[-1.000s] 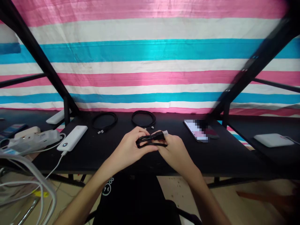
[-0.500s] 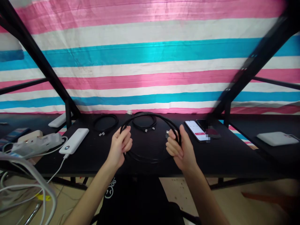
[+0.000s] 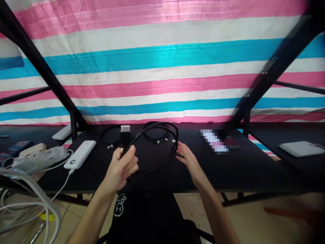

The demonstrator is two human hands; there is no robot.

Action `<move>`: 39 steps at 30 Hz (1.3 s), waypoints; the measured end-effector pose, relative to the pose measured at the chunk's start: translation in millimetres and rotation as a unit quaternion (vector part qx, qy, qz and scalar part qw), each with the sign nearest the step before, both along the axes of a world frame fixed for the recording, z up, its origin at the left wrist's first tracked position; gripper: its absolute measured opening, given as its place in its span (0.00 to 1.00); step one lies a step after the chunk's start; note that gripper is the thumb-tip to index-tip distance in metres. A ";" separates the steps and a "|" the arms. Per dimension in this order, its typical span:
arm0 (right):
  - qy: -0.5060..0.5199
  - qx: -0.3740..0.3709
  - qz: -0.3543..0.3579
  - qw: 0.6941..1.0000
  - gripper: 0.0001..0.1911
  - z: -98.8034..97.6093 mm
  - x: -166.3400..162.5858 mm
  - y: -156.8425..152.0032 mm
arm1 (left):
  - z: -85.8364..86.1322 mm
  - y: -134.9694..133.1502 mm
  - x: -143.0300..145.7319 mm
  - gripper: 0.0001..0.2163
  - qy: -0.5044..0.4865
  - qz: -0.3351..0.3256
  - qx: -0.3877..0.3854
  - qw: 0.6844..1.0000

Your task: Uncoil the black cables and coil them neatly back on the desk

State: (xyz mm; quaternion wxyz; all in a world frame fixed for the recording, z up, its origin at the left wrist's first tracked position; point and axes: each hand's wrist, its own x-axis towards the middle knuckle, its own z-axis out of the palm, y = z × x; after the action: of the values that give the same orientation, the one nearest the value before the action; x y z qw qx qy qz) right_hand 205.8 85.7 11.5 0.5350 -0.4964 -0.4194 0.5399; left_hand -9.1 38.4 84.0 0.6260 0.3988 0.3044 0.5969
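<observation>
The left hand (image 3: pixel 122 167), left of centre in the lower half of the frame, is closed in a fist around the cable (image 3: pixel 177 130), whose black plug (image 3: pixel 125 138) points up above the thumb. The cable's loops hang across the middle of the frame, over the table (image 3: pixel 215 176). The right hand (image 3: pixel 189 159), right of centre, is loosely open with nothing gripped; its fingertips are at the loop's right edge, and whether they touch it I cannot tell. Behind, the loops cross in front of the middle coil (image 3: pixel 146 136), partly hiding it, and the plug covers the right side of the left coil (image 3: pixel 102 135). Right of centre lie a blurred-out phone (image 3: pixel 213 142) and, just beside it, a dark phone (image 3: pixel 232 144). On the left, a white power bank (image 3: pixel 82 152) with a cord plugged in lies near a power strip (image 3: pixel 42 159), and white cords (image 3: pixel 38 188) crowd the lower left. A white box (image 3: pixel 296 149) lies at the far right. Slanting black bars (image 3: pixel 42 62) flank a striped sheet (image 3: pixel 162 54) filling the upper frame.
</observation>
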 end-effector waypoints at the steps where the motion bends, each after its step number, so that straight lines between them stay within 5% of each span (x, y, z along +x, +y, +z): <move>1: 0.025 -0.037 0.016 0.999 0.35 -11.4 -4.9 -2.4 | -0.7 -3.1 -0.3 0.30 0.009 -0.018 0.020 1.000; 7: 0.203 -0.180 0.050 0.961 0.43 -49.1 -50.7 -30.1 | 3.5 -9.8 0.7 0.30 -0.023 -0.078 0.074 0.994; 11: 0.165 -0.117 -0.014 0.979 0.40 -48.6 -60.7 -34.5 | 7.3 -8.6 1.1 0.30 -0.070 -0.101 0.114 0.986; 14: 0.087 -0.046 -0.092 0.991 0.36 -47.4 -43.3 -38.6 | 9.6 -10.5 -3.0 0.31 -0.076 -0.071 0.126 0.987; 16: 0.078 -0.063 -0.113 0.989 0.35 -49.0 -24.3 -48.1 | 12.1 -12.7 -6.4 0.32 -0.070 -0.056 0.119 0.989; 22: 0.231 -0.193 -0.022 0.953 0.35 -58.0 -1.8 -80.0 | 21.5 -13.1 0.7 0.33 -0.080 -0.069 0.117 0.987; 26: 0.333 -0.232 0.066 0.912 0.29 -48.4 -20.1 -69.1 | 19.1 -9.2 12.4 0.33 -0.123 -0.108 0.106 0.981; 29: 0.373 -0.197 0.063 0.904 0.20 -32.3 -14.7 -52.1 | 6.5 -5.7 8.1 0.33 -0.113 -0.120 0.045 0.985; 35: 0.179 -0.075 0.075 0.978 0.25 3.3 30.3 -30.7 | -28.6 -2.6 -10.3 0.31 0.082 -0.178 -0.140 0.971; 39: -0.002 -0.036 0.173 0.984 0.26 24.4 32.4 -23.0 | -28.7 -5.7 1.2 0.27 0.240 -0.241 -0.108 0.934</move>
State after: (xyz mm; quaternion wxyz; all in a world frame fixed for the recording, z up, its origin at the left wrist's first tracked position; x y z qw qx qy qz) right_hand 238.2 62.7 36.0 0.4144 -0.4364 -0.4798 0.6384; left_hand -7.9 32.7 55.3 0.6986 0.5214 0.4032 0.2785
